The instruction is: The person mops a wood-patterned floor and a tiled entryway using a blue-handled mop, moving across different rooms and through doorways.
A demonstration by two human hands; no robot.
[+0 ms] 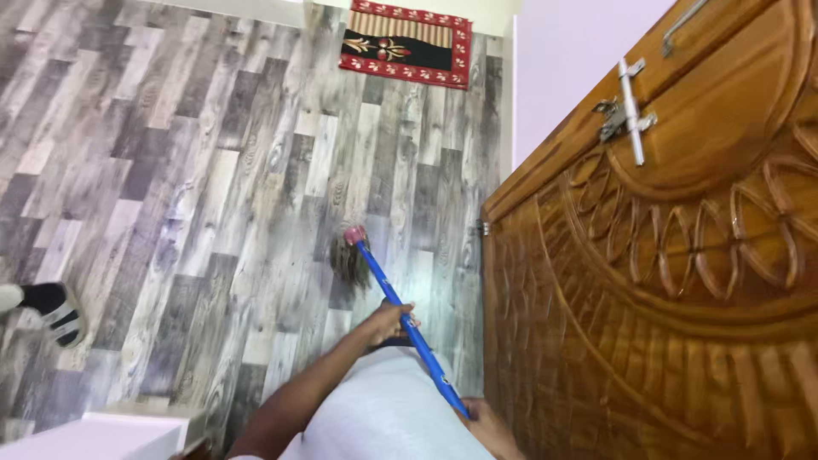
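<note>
Nearest, the right hand [484, 419] grips the upper end of the blue broom handle [407, 322], though its fingers are partly cut off by the frame edge, so how fully they wrap cannot be told. A little farther down the shaft, the left hand [390, 322] is clenched around the handle's middle, fingers [407, 317] curled over it. The handle looks like a thin, stiff tube, probably light and rather smooth, so two spaced grips like these seem the sensible way to steer it. Beyond the hands, the shaft slants down to a pink collar [354, 233] and a dark, soft brush head [348, 260] resting on the grey wood-pattern floor [196, 179], just beside the carved wooden door [673, 298]. The bristles likely bend easily under pressure. Farthest off lies a red and black mat [406, 43].
</note>
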